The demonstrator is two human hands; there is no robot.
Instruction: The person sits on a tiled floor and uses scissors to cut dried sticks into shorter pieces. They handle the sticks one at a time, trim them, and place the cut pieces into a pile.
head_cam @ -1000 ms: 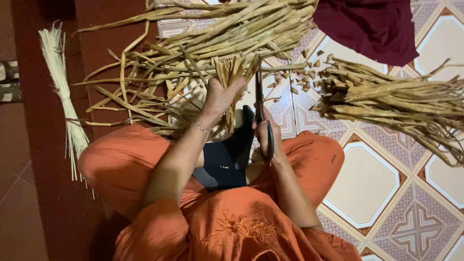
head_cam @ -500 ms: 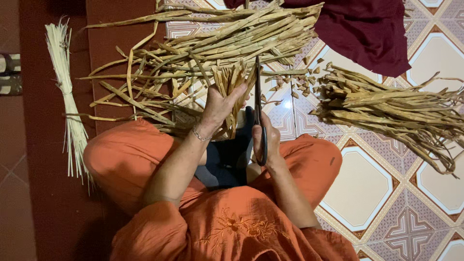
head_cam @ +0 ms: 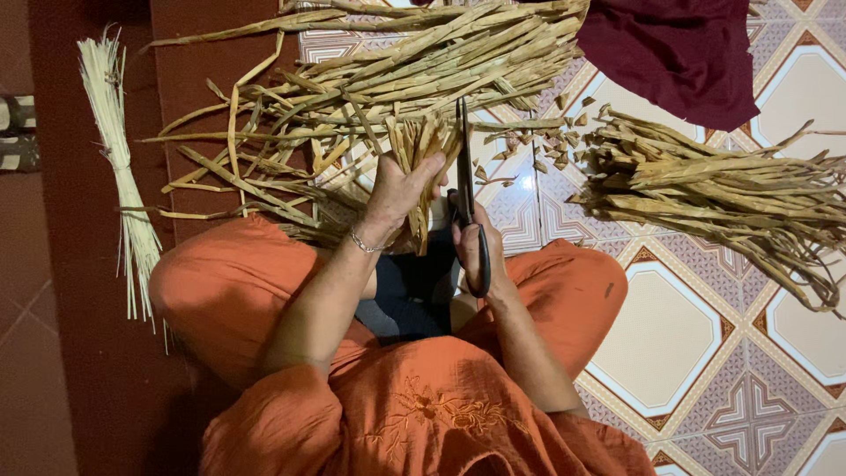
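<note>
Small bunch of dry tan plant strips (head_cam: 421, 150), clenched in our left hand (head_cam: 398, 189) w/ long black-handled scissors (head_cam: 467, 194) gripped by right hand (head_cam: 476, 251) just beside it, could fray if blades twist.

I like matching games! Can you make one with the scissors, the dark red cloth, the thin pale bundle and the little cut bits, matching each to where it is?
Things:
1. scissors
2. dark red cloth
3. thin pale bundle
4. little cut bits

Places:
A. top right, on the tiled floor
B. far left, on the dark red floor
C. in the right hand
D. on the tiles between the two big piles

Pairs: 1-C, 2-A, 3-B, 4-D
</note>
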